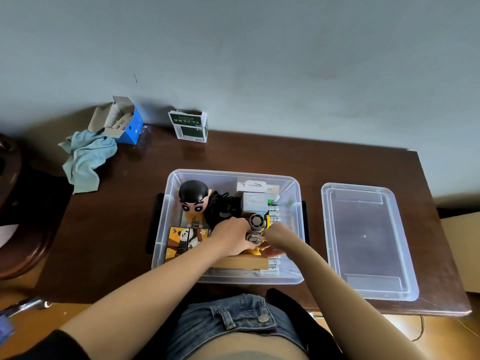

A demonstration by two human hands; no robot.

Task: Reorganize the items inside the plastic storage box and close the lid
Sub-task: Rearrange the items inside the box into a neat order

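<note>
"right" — white carton, rest illegible

Plain grey-blue wall behind dark brown wooden desk. Dark wooden chair at left edge. Orange-brown floor below, bright light patch under desk's right front. Cardboard box at far right.

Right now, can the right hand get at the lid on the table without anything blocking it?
Probably yes. The clear lid lies flat right of the storage box, nothing on it; the right hand must only leave the box.
</note>
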